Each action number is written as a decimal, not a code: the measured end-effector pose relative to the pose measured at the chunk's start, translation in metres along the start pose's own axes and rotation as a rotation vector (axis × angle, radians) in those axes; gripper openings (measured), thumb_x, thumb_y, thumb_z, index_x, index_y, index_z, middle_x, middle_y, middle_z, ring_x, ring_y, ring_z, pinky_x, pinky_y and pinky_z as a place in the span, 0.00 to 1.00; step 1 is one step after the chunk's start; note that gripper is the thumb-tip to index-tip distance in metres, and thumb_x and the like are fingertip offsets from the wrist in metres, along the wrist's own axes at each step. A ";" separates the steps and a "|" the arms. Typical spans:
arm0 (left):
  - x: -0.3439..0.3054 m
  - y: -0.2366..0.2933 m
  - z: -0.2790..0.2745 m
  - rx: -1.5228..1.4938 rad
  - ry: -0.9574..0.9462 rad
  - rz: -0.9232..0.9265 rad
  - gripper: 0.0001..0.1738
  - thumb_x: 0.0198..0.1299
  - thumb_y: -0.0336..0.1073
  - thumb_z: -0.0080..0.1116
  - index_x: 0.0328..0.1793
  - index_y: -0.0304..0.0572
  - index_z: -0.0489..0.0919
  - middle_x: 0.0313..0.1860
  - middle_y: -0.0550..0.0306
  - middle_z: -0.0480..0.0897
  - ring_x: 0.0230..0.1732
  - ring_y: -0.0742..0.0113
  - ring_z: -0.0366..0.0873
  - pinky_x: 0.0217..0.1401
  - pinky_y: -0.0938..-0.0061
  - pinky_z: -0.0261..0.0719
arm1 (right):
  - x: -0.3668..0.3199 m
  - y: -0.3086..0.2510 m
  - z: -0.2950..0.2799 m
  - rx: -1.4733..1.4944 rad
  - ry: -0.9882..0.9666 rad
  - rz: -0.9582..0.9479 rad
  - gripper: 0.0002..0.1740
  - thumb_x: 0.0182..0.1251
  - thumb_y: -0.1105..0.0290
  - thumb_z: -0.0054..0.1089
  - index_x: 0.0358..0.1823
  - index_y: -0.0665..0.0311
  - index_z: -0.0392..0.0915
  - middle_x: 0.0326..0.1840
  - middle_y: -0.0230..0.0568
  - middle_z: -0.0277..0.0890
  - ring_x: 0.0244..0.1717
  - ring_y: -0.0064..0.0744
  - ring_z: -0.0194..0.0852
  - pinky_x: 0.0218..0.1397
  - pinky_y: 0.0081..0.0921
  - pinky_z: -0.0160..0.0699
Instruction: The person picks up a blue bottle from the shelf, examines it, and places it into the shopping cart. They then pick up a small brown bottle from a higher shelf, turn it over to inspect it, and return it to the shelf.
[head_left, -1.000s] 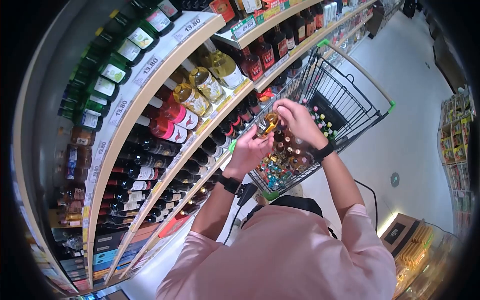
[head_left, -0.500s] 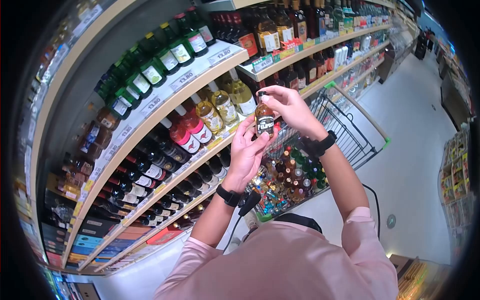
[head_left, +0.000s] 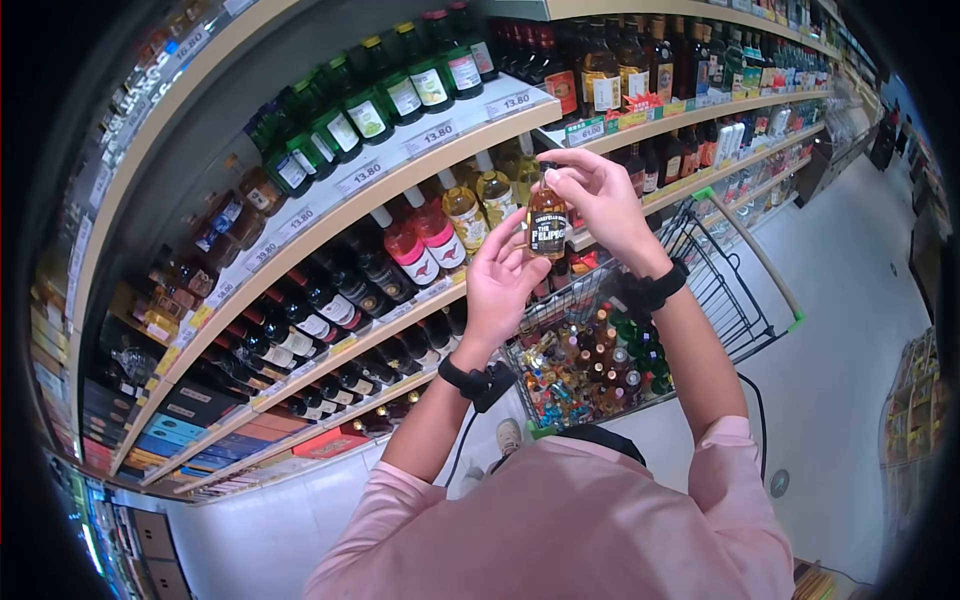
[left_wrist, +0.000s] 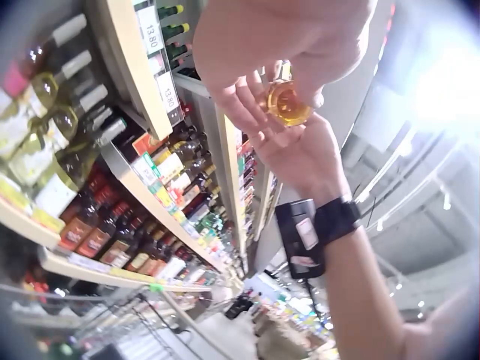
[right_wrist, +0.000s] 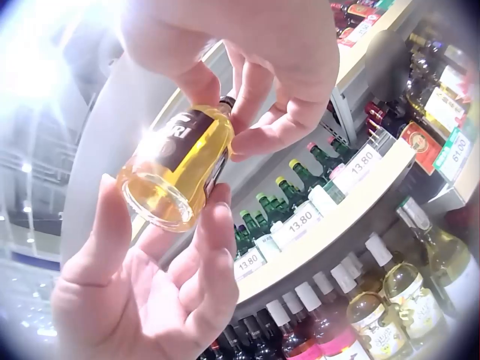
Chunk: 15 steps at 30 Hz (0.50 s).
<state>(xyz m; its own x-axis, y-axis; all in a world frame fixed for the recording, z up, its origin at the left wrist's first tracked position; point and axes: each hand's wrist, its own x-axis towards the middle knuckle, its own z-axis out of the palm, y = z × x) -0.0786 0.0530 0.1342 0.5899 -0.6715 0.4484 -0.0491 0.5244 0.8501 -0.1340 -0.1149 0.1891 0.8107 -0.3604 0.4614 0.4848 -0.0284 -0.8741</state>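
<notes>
A small amber bottle with a black label and dark cap (head_left: 548, 225) is held upright at chest height in both hands. My right hand (head_left: 605, 205) pinches it near the cap from above, thumb against the neck. Lower down, my left hand (head_left: 503, 285) holds the bottle near its base between thumb and fingers. The right wrist view shows the base of the bottle (right_wrist: 161, 199) and its golden liquid, with the left thumb and fingers on either side. In the left wrist view, the bottle's round bottom (left_wrist: 289, 105) shows between the two hands.
A shopping cart (head_left: 750, 250) stands just beyond the hands, holding many small bottles (head_left: 600, 350). Along the left and front runs a curved store shelf (head_left: 490, 138) with green bottles (head_left: 365, 115) and price tags. Pink-labelled bottles (head_left: 437, 238) stand one level lower.
The bottle has come up from low over the cart, tilted, to upright with its label facing me. Both hands have risen with it, and the head view has swung up toward the shelves.
</notes>
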 end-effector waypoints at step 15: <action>-0.011 0.023 -0.016 0.628 0.024 0.183 0.44 0.54 0.31 0.73 0.75 0.34 0.60 0.69 0.47 0.70 0.65 0.61 0.73 0.65 0.69 0.74 | 0.000 0.014 0.027 0.013 -0.083 -0.067 0.15 0.71 0.73 0.57 0.56 0.69 0.71 0.41 0.37 0.81 0.43 0.19 0.79 0.44 0.17 0.80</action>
<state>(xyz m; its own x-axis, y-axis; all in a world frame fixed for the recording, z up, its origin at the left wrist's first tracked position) -0.0736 0.0811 0.1447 0.5447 -0.5845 0.6013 -0.6076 0.2192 0.7634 -0.1188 -0.0905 0.1811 0.8007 -0.2798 0.5298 0.5423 -0.0374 -0.8394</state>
